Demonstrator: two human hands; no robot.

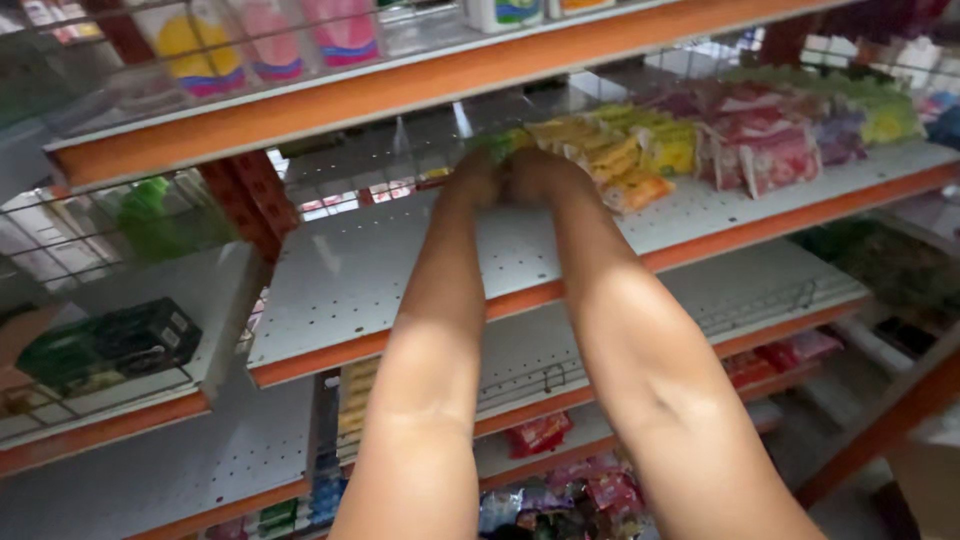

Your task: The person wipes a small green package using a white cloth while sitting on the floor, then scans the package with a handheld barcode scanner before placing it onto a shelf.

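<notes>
Both my arms reach up to a white perforated shelf (pixel 350 270) with an orange front edge. My left hand (pixel 473 178) and my right hand (pixel 538 172) sit close together at the back of the shelf, gripping a green packet (pixel 508 141) at the left end of a row of yellow and orange packets (pixel 612 152). My fingers are hidden behind the backs of my hands. To the right of the yellow row lie red and pink packets (pixel 762 150) and yellow-green packets (pixel 880 110).
An upper shelf (pixel 330 95) holds pink and yellow bottles behind a wire rail. A dark green box (pixel 110 345) rests on the left shelf unit. Lower shelves hold red packets (pixel 540 432) and more goods near the floor.
</notes>
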